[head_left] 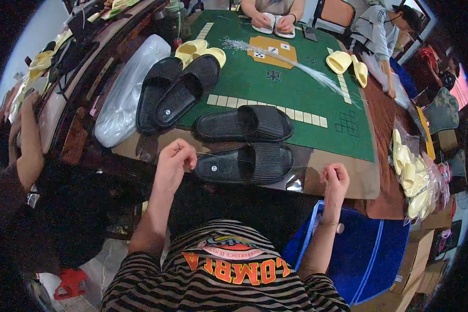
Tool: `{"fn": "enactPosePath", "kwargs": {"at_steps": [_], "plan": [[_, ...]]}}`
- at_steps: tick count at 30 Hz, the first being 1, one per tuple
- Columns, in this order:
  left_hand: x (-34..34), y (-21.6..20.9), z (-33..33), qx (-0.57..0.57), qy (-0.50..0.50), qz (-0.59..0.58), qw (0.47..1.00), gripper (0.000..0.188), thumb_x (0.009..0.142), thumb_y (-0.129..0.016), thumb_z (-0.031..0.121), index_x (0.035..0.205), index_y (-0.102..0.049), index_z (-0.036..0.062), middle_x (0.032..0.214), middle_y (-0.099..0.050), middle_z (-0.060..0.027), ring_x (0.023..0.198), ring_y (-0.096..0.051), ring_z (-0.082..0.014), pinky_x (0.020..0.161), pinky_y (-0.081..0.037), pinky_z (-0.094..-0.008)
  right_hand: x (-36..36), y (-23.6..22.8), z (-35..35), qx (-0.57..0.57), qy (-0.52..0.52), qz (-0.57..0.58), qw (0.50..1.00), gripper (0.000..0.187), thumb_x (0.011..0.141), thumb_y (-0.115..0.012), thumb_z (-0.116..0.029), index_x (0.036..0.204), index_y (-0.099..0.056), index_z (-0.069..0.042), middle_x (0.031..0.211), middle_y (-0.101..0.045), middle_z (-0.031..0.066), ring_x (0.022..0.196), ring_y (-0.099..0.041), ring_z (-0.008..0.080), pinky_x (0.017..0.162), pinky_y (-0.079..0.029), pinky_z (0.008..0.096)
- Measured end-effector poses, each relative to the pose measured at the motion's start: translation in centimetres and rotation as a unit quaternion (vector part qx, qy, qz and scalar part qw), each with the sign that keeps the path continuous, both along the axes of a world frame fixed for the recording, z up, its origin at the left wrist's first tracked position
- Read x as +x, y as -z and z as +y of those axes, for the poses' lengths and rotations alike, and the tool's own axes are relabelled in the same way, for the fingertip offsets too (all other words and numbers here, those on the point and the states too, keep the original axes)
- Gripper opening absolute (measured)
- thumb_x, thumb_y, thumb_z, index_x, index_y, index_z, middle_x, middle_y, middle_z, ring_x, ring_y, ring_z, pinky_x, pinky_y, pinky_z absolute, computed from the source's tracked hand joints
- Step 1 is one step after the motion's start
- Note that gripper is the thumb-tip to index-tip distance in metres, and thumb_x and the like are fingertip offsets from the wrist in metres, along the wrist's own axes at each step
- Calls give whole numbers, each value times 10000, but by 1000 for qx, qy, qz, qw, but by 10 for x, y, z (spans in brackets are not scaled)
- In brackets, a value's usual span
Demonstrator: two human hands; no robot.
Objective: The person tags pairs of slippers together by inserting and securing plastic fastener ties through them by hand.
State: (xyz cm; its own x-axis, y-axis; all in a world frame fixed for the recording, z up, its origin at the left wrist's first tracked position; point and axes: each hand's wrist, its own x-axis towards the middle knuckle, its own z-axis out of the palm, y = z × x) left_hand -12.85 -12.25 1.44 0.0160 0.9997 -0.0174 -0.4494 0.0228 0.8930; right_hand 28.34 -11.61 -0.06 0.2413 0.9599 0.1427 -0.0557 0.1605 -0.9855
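Two black slippers lie side by side at the table's near edge, toes pointing right: a nearer slipper [229, 165] and a farther slipper [226, 124]. My left hand [176, 158] is closed in a pinch beside the nearer slipper's heel. A thin strand [209, 154] runs from its fingertips over that heel. My right hand [336, 179] hovers right of the slippers' toes, apart from them, with fingers curled; whatever it may hold cannot be made out. A bundle of thin clear plastic strands [317, 78] lies across the green mat farther back.
Another pair of black slippers [179, 99] and yellow slippers [192, 48] lie left, beside a clear plastic bag [132, 88]. Yellow slippers [339, 62] lie far right. Bagged yellow slippers [413, 177] are at the right edge. Co-workers' hands [284, 23] work across the green mat [234, 83].
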Motion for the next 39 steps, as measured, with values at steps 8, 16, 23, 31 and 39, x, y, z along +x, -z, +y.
{"fn": "enactPosePath", "kwargs": {"at_steps": [8, 16, 23, 31, 39], "plan": [[36, 16, 33, -67, -47, -218, 973, 80, 954, -560, 191, 965, -557, 111, 906, -602, -42, 648, -480, -97, 577, -412, -247, -40, 0, 38, -27, -33, 228, 973, 113, 929, -581, -176, 995, -548, -90, 841, -628, 44, 625, -522, 84, 538, -394, 211], [53, 0, 92, 1, -86, 133, 987, 76, 873, -614, 104, 896, -596, 33, 718, -612, -15, 585, -515, -52, 508, -376, -193, -65, -19, 99, -85, -98, -16, 991, 126, 920, -564, -161, 917, -610, -44, 745, -632, 38, 535, -542, 81, 487, -430, 210], [77, 38, 128, 211, 3, 504, 838, 223, 821, -597, 71, 1033, -667, 62, 958, -680, -104, 940, -631, -266, 813, -493, -323, -71, 7, 121, -67, -122, -89, 986, 123, 901, -592, -143, 951, -636, -39, 791, -668, 47, 492, -537, 69, 422, -416, 201], [94, 48, 171, 345, 279, 573, 689, 443, 731, -435, -38, 1153, -564, 0, 1324, -480, -189, 1306, -345, -349, 1101, -208, -482, -82, 4, 118, -67, -106, -130, 984, 136, 880, -617, -136, 959, -678, -43, 777, -673, 20, 448, -512, 59, 400, -383, 205], [109, 49, 165, 297, 317, 534, 725, 519, 711, -461, -56, 1212, -559, 34, 1335, -481, -202, 1331, -336, -339, 1134, -178, -433, -80, 18, 117, 83, -29, -294, 952, 167, 834, -638, -135, 957, -692, -37, 884, -681, 111, 787, -659, 226, 705, -499, 321]]}}
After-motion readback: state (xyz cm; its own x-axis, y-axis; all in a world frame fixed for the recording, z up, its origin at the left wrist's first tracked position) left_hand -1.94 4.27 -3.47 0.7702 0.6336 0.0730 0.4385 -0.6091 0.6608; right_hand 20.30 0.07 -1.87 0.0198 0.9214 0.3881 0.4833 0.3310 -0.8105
